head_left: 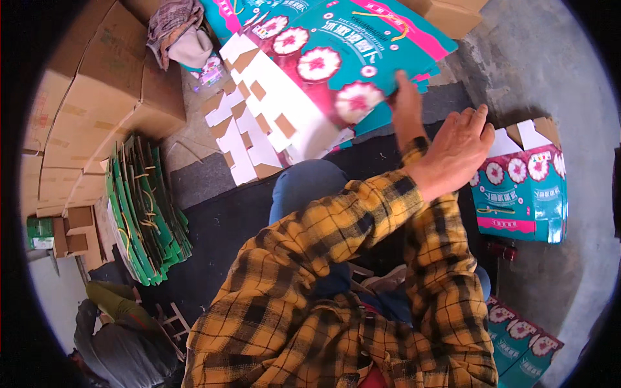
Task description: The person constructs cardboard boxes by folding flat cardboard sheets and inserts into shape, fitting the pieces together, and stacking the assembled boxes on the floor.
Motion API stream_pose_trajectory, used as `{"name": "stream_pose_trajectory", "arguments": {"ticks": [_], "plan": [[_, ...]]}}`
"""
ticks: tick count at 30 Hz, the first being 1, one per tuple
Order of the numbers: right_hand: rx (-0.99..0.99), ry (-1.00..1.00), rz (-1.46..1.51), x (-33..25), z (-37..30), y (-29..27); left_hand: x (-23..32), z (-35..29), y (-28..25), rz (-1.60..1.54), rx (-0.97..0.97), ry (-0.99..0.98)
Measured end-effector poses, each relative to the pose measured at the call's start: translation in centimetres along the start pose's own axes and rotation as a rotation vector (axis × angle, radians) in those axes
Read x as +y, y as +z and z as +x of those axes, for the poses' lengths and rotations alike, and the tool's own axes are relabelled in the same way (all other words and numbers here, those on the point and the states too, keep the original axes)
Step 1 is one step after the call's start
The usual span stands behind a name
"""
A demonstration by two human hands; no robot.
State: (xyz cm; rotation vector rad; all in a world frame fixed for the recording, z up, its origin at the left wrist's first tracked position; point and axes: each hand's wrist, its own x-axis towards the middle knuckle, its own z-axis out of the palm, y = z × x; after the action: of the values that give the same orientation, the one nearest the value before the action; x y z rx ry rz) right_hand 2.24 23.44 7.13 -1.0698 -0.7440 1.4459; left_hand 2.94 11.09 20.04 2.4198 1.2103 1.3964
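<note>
The left hand (456, 145) crosses above the right wrist, fingers stretched out and holding nothing. The right hand (407, 107) is at the right-hand edge of a teal printed cardboard sheet (323, 71) — whether it pinches that edge, I cannot tell. The sheet slants ahead of the knees, white notched flaps toward the left. Right of the left hand sits a teal box (517, 191), grey floor (587, 129) along its outer edge; black mat (223, 223) stretches from the knees to green cartons (145, 213).
</note>
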Motion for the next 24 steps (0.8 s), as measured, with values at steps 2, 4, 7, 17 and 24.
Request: {"name": "stream_pose_trajectory", "arguments": {"ticks": [2, 4, 7, 17, 24], "plan": [[0.051, -0.092, -0.056, -4.3, -0.6, -2.1, 0.3, -0.1, -0.5, -0.052, 0.029, 0.068], [0.071, -0.112, -0.047, -9.2, -2.1, -5.3, 1.0, 0.3, -1.1, -0.097, 0.04, 0.154], [0.058, -0.111, 0.012, -14.9, -5.7, -9.0, 1.3, 0.3, -2.8, -0.134, 0.151, 0.18], [0.454, -0.22, -0.08, -27.7, -21.7, -26.3, -5.6, -2.2, -10.1, 0.358, -0.169, -0.194], [0.381, -0.002, -0.107, -32.9, -28.6, -30.4, 0.4, -4.5, -5.3, 0.028, -0.58, 0.292]]}}
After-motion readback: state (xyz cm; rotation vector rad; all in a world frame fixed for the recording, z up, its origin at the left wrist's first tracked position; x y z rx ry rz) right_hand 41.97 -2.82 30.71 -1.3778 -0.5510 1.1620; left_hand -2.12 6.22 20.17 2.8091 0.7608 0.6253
